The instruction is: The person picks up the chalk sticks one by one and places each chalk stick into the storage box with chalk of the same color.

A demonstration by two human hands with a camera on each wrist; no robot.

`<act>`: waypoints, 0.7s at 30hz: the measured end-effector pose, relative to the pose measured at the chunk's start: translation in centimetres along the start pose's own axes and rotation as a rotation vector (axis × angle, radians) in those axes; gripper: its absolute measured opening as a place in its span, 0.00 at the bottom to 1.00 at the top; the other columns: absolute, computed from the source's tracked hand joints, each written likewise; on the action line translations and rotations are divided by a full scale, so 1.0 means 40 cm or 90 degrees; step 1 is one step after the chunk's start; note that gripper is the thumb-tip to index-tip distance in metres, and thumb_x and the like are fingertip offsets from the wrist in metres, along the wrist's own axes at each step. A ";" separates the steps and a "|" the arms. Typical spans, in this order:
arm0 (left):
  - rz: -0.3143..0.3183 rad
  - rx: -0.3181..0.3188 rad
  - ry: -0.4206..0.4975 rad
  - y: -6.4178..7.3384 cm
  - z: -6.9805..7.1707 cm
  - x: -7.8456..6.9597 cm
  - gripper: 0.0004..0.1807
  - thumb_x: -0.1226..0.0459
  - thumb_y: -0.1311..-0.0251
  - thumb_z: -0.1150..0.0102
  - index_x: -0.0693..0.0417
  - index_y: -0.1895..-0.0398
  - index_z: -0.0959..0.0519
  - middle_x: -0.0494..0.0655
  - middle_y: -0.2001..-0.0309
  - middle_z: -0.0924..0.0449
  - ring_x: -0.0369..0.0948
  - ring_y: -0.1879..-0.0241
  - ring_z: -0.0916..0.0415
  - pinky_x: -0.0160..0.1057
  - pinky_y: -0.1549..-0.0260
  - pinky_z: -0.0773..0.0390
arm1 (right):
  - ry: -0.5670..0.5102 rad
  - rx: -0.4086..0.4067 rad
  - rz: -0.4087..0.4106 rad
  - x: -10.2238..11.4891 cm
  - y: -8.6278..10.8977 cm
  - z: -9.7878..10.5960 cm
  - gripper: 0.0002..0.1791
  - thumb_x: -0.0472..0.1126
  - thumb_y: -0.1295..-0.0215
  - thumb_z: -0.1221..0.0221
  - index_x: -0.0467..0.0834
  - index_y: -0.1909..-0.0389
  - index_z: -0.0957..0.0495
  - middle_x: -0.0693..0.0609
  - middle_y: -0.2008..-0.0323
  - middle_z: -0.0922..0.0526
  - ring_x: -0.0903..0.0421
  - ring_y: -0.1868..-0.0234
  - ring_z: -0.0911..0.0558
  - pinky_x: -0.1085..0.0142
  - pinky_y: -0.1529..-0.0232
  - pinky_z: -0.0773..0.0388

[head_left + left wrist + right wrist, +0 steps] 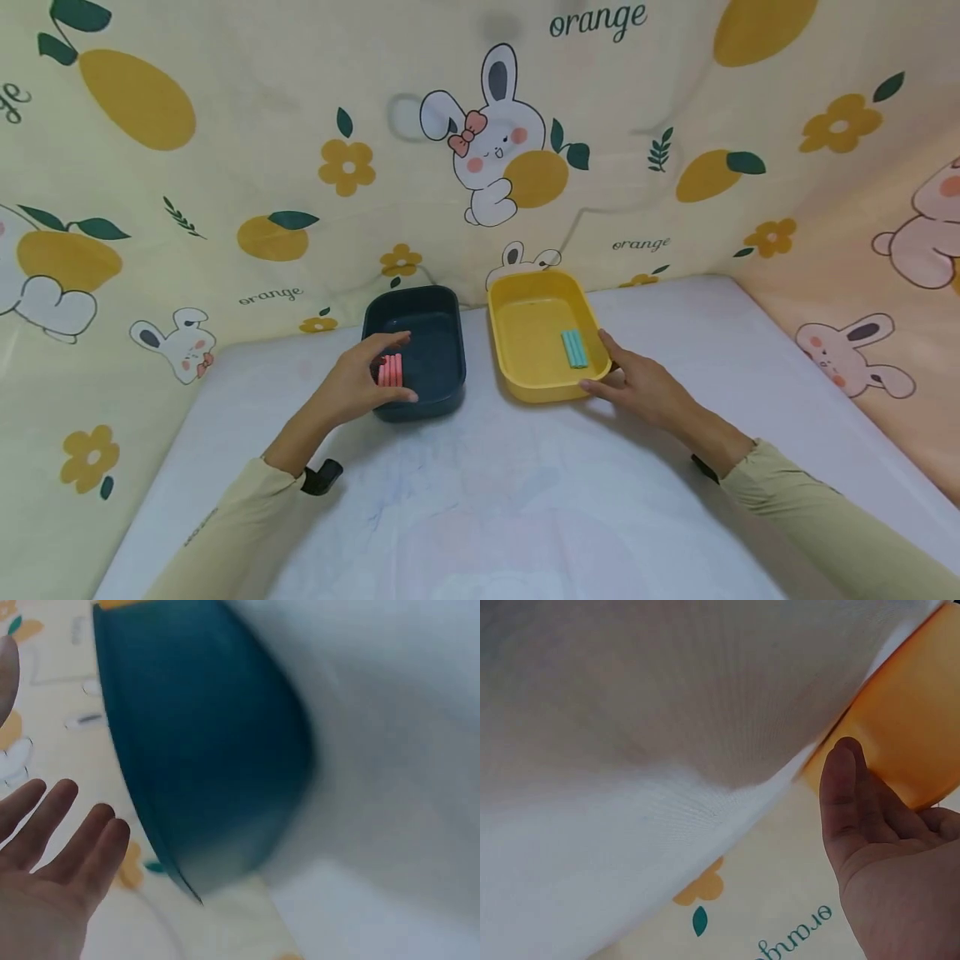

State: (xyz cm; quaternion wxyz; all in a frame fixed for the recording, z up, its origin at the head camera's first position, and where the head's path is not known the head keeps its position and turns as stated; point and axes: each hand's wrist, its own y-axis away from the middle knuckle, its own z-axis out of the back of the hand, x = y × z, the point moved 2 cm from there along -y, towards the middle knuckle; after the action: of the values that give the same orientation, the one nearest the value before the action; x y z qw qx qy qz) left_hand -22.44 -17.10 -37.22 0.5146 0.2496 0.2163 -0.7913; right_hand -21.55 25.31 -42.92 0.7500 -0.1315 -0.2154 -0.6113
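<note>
A dark blue plastic bin (439,383) stands at the back, left of the middle, holding several short pink sticks (392,372) side by side. My left hand (352,379) reaches over the bin's left edge with thumb and fingers spread around the sticks, gripping nothing. In the left wrist view its fingers (82,847) show apart from the bin's wall (202,750). A yellow bin (525,333) to the right has short teal sticks (574,348) lying at its right side. My right hand (645,387) touches this bin's right front corner, fingers (844,780) extended along the outside.
Both bins stand side by side on a white-covered table (480,500), a narrow gap between them. A patterned cloth (480,183) with rabbits and oranges hangs right behind. Dark wrist devices (322,477) sit at the sleeve cuffs.
</note>
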 end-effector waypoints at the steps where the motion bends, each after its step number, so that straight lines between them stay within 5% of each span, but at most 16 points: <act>1: 0.009 -0.003 -0.018 0.009 0.005 0.013 0.54 0.51 0.56 0.21 0.47 0.25 0.39 0.53 0.28 0.33 0.55 0.31 0.35 0.60 0.35 0.29 | 0.001 0.001 0.001 0.000 0.000 0.000 0.59 0.79 0.41 0.50 0.51 0.20 0.63 0.37 0.27 0.36 0.35 0.28 0.35 0.35 0.31 0.38; 10: 0.039 -0.041 -0.294 0.065 0.017 0.094 0.74 0.33 0.67 0.25 0.57 0.20 0.54 0.62 0.25 0.44 0.59 0.27 0.44 0.65 0.32 0.36 | 0.001 0.000 0.005 -0.006 0.001 0.004 0.59 0.78 0.40 0.50 0.51 0.20 0.63 0.36 0.26 0.37 0.34 0.28 0.36 0.35 0.32 0.38; 21: 0.077 -0.034 -0.401 0.064 -0.025 0.162 0.72 0.25 0.63 0.35 0.60 0.22 0.50 0.61 0.25 0.44 0.60 0.27 0.48 0.74 0.33 0.49 | 0.000 -0.009 -0.007 -0.016 0.022 0.017 0.58 0.78 0.40 0.49 0.52 0.20 0.63 0.36 0.29 0.33 0.35 0.30 0.33 0.34 0.33 0.36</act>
State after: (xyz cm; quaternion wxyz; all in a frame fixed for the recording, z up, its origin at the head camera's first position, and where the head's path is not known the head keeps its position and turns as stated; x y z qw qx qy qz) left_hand -22.15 -22.04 -42.23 0.6087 -0.0084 0.0519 -0.7917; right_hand -20.89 26.38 -42.57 0.7456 -0.1358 -0.2120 -0.6171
